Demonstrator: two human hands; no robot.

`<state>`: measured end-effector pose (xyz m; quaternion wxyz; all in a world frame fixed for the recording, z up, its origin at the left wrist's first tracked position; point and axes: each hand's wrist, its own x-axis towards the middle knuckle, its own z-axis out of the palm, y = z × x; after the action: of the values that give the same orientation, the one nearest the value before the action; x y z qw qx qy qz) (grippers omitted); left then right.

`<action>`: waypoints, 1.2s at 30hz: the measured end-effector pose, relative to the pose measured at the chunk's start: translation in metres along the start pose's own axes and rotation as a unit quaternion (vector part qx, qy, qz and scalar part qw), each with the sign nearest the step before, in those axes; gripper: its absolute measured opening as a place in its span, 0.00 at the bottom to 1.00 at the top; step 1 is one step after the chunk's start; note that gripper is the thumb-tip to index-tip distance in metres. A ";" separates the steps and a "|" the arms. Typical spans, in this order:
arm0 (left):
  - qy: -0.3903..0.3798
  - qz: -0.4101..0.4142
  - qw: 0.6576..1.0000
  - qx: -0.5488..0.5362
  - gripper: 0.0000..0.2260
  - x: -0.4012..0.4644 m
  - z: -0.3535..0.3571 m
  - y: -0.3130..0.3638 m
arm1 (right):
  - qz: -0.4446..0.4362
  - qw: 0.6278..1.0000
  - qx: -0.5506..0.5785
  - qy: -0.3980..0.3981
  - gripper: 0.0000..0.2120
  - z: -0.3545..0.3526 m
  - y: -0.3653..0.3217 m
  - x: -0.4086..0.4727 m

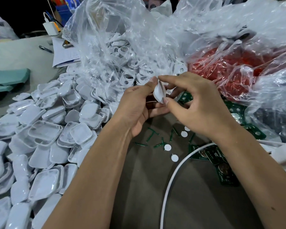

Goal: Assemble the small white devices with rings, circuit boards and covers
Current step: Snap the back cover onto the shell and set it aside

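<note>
Both hands meet at the centre around one small white device point(159, 93), held on edge above the table. My left hand point(139, 106) grips it from the left, thumb on its upper rim. From the right, my right hand point(195, 104) pinches it between index finger and thumb. A large heap of white covers point(53, 129) fills the left side. Green circuit boards point(210, 154) lie to the right and under my right wrist. A clear bag point(122, 52) of white ring-ended shells stands behind the hands.
A bag of red parts point(229, 63) sits at the back right. Small white discs point(174, 157) and green board offcuts point(153, 134) are scattered on the brown table point(147, 195). A white cable point(173, 176) curves across the front. Papers point(63, 53) and a pen point(45, 49) lie at the back left.
</note>
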<state>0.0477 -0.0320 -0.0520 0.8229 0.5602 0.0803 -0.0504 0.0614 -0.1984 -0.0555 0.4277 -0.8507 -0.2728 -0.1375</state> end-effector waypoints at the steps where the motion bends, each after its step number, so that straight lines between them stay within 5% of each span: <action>1: 0.001 -0.009 1.000 0.005 0.16 0.000 0.000 0.000 | -0.004 1.000 0.000 -0.002 0.22 0.000 0.000 0.000; 14: 0.004 -0.019 0.997 0.069 0.16 0.000 -0.003 -0.003 | -0.013 1.000 -0.023 -0.012 0.22 -0.005 0.001 0.002; 21: 0.009 0.085 0.992 0.096 0.05 -0.001 -0.002 -0.007 | 0.048 0.997 0.015 0.053 0.17 -0.006 0.003 0.004; 36: 0.046 0.289 0.940 0.177 0.06 -0.002 0.001 -0.008 | 0.087 0.974 0.182 0.101 0.06 -0.007 0.001 0.004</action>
<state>0.0442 -0.0360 -0.0582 0.6849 0.6978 -0.0576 0.2016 0.0651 -0.2036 -0.0500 0.6110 -0.7609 -0.1732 -0.1331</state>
